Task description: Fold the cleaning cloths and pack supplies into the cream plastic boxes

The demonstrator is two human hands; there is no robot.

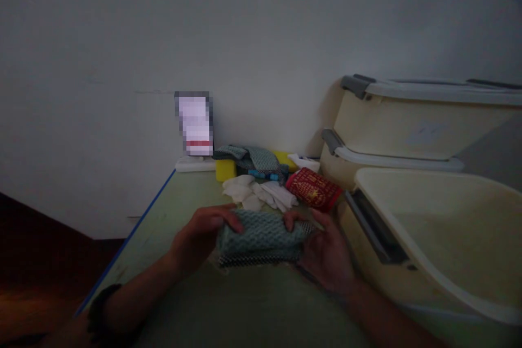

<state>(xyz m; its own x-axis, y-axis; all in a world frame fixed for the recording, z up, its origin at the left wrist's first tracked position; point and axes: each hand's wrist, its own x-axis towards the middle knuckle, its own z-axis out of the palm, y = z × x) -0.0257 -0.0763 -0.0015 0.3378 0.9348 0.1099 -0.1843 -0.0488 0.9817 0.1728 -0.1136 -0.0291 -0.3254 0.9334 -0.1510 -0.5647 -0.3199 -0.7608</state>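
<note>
A folded grey-green textured cloth [259, 236] is stretched level between my two hands, above the pale green table [179, 201]. My left hand [207, 231] is closed on its left end, thumb on top. At the other end, my right hand [326, 250] grips it with curled fingers. A darker, checked layer shows along the lower edge of the cloth. Just beyond it lie crumpled white cloths or tissues [261, 193] and a red packet with gold print [314, 187].
Behind these, more grey-green cloth [261, 157] lies heaped with a yellow block [225, 170]. A phone with a blurred screen [198, 125] leans on the wall. To the right stand an open cream bin [408, 190] and stacked lidded bins [408, 125]. The table's blue edge [134, 228] runs along the left.
</note>
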